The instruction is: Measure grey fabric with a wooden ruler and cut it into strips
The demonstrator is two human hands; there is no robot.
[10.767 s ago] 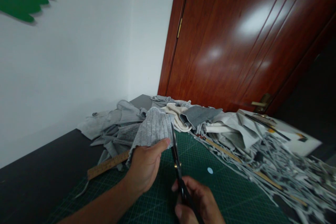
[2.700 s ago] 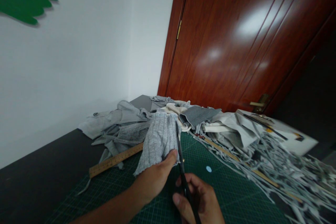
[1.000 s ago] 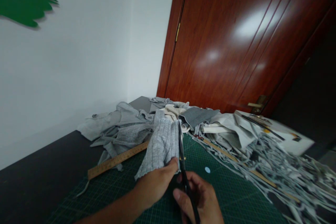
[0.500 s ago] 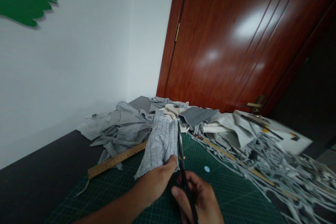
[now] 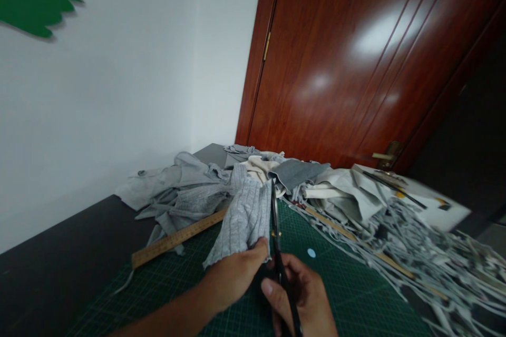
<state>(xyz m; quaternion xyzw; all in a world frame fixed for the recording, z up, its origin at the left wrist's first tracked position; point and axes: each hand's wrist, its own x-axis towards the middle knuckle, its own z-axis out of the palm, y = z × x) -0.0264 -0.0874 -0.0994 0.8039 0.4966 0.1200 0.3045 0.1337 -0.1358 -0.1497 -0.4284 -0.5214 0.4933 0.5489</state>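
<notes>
One glossy red-brown door (image 5: pixel 336 63) and pale walls (image 5: pixel 138 63) backed a dark table (image 5: pixel 71 231) bearing a green gridded cutting mat (image 5: pixel 348 295). Over that mat, the left hand (image 5: pixel 233 276) pinched the near right corner of one ribbed grey knit piece (image 5: pixel 241 216), thumb on top, its other fingers hidden beneath; the right hand (image 5: pixel 306 295) was closed around the handles of one pair of black scissors (image 5: pixel 278 247), whose blades pointed away along the knit's right edge. How far they were parted could not be told. Cutting cleanly there seemed to call for light tension from the left hand, the ribs used as a guide, long steady strokes and a thumb well back from the blades. Near the hands lay one pale disc (image 5: pixel 311 253), to the right; one wooden ruler (image 5: pixel 177 239) slanted on the left. Farther right, a second wooden length (image 5: pixel 395 266), perhaps another ruler, ran among narrow grey fabric strips (image 5: pixel 435 247), too tangled to count. Beyond the knit, one slate-grey cloth (image 5: pixel 300 174) lay beside cream fabric (image 5: pixel 256 167), and the grey fabric mound (image 5: pixel 197 176) at left overlapped too much for a tally.
</notes>
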